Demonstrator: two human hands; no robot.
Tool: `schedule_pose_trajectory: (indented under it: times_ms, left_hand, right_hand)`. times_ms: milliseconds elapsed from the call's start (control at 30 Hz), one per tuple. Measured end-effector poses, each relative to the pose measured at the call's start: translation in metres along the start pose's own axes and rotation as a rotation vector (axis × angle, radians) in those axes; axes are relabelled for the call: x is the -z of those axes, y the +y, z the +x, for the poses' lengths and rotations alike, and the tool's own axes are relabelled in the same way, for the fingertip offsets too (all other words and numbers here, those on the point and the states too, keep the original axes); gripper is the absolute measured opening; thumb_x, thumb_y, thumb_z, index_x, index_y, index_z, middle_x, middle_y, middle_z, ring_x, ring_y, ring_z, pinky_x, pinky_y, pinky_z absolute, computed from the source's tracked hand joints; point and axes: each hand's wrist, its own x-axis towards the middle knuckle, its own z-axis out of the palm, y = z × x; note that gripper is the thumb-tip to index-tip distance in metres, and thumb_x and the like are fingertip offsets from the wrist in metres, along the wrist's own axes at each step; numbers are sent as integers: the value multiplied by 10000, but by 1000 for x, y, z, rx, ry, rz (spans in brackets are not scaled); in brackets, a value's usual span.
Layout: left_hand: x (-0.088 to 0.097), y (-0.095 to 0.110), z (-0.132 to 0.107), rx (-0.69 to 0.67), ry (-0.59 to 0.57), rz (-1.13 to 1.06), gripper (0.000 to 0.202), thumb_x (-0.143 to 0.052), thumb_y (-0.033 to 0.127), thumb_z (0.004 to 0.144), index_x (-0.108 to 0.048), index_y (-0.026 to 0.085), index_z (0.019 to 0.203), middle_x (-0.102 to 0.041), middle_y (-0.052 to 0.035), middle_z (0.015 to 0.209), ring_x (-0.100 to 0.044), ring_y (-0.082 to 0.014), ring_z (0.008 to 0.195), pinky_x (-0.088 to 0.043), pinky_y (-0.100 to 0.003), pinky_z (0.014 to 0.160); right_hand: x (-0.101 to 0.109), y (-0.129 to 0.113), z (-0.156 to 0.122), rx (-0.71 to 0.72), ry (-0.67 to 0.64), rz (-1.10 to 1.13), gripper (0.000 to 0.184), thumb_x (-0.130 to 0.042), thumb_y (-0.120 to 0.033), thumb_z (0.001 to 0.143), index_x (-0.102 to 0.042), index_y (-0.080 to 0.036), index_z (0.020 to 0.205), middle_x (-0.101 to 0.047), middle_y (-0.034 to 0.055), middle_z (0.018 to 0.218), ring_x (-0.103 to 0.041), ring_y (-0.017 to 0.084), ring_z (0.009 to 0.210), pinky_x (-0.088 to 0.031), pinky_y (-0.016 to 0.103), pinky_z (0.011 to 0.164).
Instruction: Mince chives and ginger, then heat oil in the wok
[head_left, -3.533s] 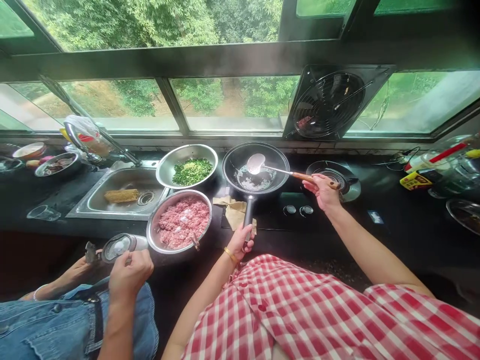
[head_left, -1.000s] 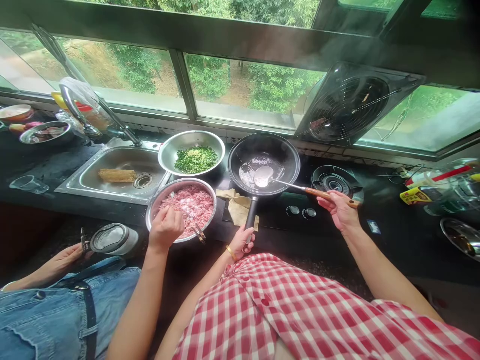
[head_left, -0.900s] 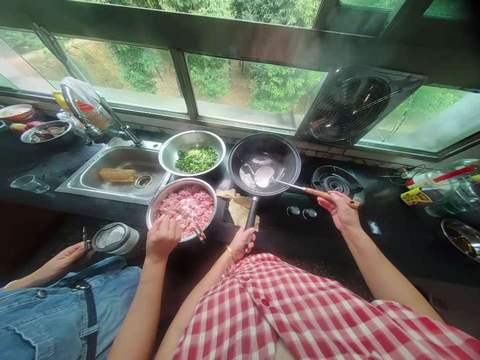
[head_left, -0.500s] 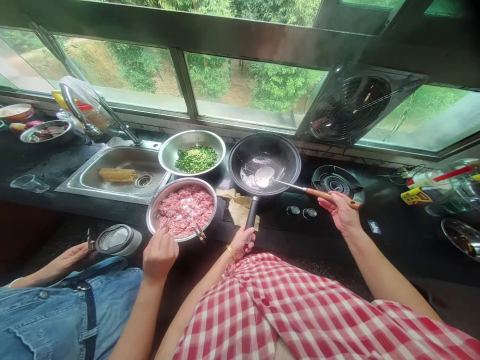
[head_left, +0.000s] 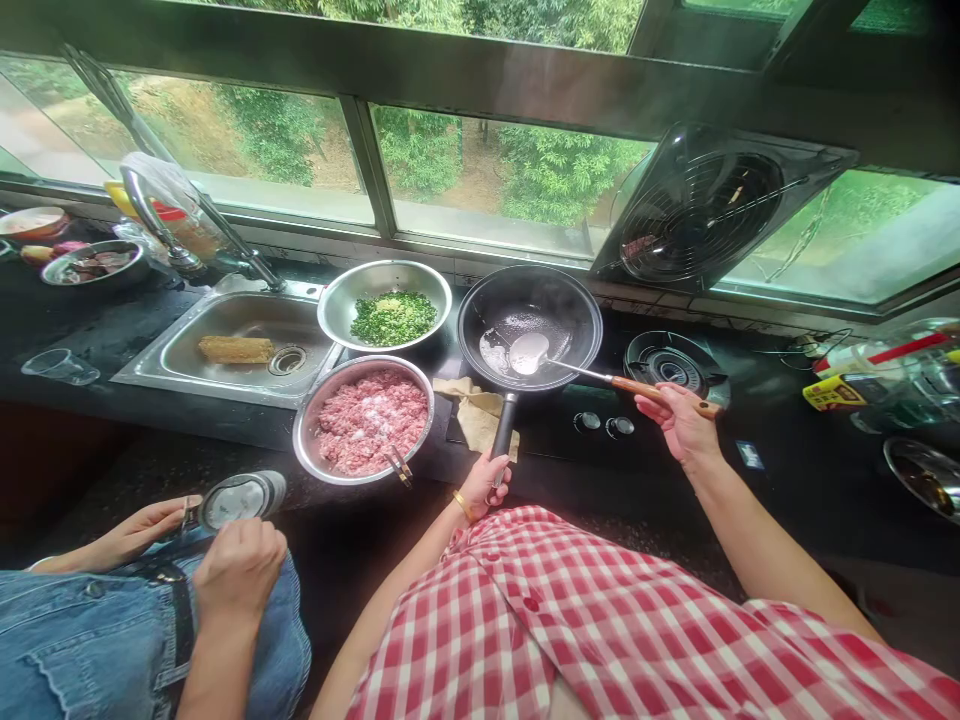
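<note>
My left hand point(head_left: 484, 484) is closed round the black handle of a dark wok point(head_left: 559, 300), which sits on the left side of the stove. In my right hand point(head_left: 681, 422) is the wooden handle of a ladle point(head_left: 529, 352); its bowl rests low in the wok, where the surface looks wet and shiny with some pale liquid. A tan cloth point(head_left: 480, 420) lies beside the wok handle. Left of the wok stand a metal bowl of minced meat point(head_left: 371, 420) with white powder on top and a metal bowl of chopped greens point(head_left: 394, 318).
A co-worker's hands point(head_left: 240, 570) are at the lower left, one holding a lidded jar point(head_left: 238, 498). Beyond are a sink point(head_left: 161, 365) and a clear cup point(head_left: 60, 367). A second burner point(head_left: 676, 368), an exhaust fan point(head_left: 705, 215) and a metal bowl point(head_left: 922, 475) are on the right.
The co-worker's nearer hand has moved left and down, from the meat bowl to the jar, which is now tilted. My hands, the wok and the ladle look nearly unchanged.
</note>
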Motion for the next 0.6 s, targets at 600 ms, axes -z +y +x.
schedule_pose_trajectory:
  times_ms: [600]
  left_hand:
    - [-108,14,21,868,-668,-1315,410,-611,450,707,-367,244,964,-456,77,639,-357,-9,348,-150,-118,314]
  right_hand:
    - [-11,5,1,-46,10,17,195,-713,-263,666,-609,-174,806,-693,5,720,-683,166,608,-594,259,603]
